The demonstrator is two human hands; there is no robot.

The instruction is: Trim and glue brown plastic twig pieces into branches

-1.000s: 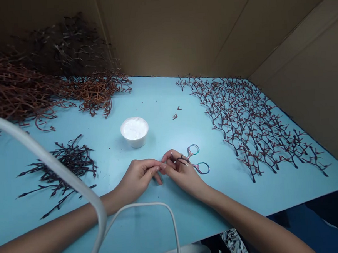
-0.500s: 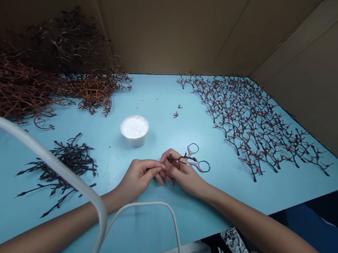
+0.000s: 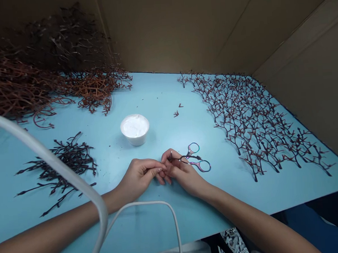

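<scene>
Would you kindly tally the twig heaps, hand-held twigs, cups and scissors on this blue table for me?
Twig heaps: 3 (brown heap, dark bundle, laid-out spread)
Held twig in right hand: 1
White cup: 1
Scissors: 1
Total: 6

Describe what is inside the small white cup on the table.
The white cup is filled nearly to its rim with a white substance. The cup's bottom is covered by it. What it is cannot be told.
</scene>
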